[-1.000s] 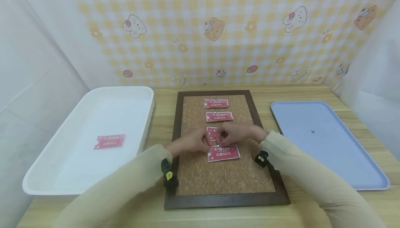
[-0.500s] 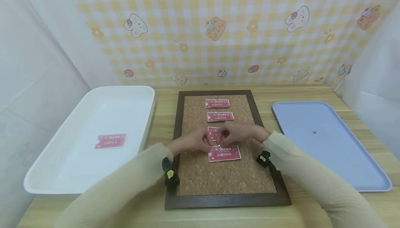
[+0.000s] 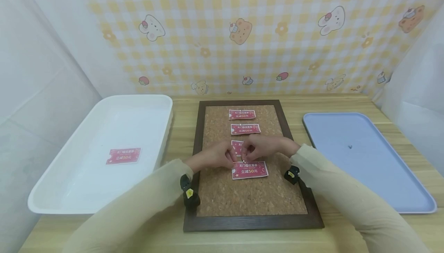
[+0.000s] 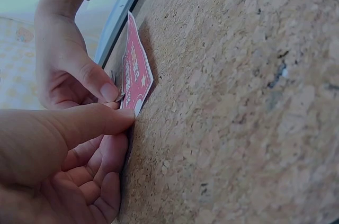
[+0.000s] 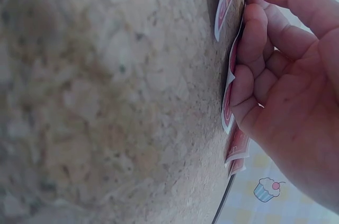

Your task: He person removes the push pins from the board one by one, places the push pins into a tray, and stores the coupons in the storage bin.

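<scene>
A red and white paper coupon (image 3: pixel 250 170) lies on the framed cork board (image 3: pixel 249 199), lowest in a column of coupons. My left hand (image 3: pixel 216 156) pinches its upper left corner between thumb and fingers, as the left wrist view shows. At its top edge my right hand (image 3: pixel 259 147) pinches a small silvery pin (image 4: pixel 121 96) between thumb and forefinger; the pin's point is hidden. Just behind, the third coupon (image 3: pixel 234 148) is partly covered by the right hand. Farther up are a second coupon (image 3: pixel 245 129) and a top coupon (image 3: pixel 242 114), each with a small pin at its upper edge.
On the left stands a white tray (image 3: pixel 38 197) with one coupon (image 3: pixel 123 156) in it. A blue tray (image 3: pixel 374 180) sits on the right, bearing a tiny dark object (image 3: pixel 350 146). Behind the wooden table (image 3: pixel 159 237) hangs a checked cloth (image 3: pixel 208 33).
Both hands keep their grips at the coupon's top edge with hardly any movement. The head view has shifted slightly, so everything sits a little farther right in it.
</scene>
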Available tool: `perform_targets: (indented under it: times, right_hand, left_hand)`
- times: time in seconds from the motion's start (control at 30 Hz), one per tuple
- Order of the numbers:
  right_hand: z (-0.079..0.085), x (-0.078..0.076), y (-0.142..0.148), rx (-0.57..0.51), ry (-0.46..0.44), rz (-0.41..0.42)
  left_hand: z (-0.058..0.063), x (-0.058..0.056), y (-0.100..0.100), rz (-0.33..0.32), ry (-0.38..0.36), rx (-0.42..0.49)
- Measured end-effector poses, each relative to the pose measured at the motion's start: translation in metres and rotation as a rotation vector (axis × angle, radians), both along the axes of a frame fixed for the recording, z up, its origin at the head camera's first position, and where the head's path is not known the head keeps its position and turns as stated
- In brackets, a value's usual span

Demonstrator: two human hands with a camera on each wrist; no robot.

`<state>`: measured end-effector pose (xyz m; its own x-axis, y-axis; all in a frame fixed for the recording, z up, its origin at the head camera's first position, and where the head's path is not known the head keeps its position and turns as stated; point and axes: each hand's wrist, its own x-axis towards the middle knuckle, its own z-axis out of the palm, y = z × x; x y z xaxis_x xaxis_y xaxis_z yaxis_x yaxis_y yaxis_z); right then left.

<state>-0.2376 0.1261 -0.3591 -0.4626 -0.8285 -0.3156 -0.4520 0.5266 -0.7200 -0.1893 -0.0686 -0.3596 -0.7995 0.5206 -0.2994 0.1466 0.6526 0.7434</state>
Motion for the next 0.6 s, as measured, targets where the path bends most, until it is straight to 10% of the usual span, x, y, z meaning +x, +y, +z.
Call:
perform_targets:
  times: [0.6]
  right_hand:
    - [0.0041, 0.0002, -0.0019, 0.029, -0.007, 0.082]
  left_hand:
    - [0.0007, 0.0012, -0.0007, 0.003, -0.009, 0.019]
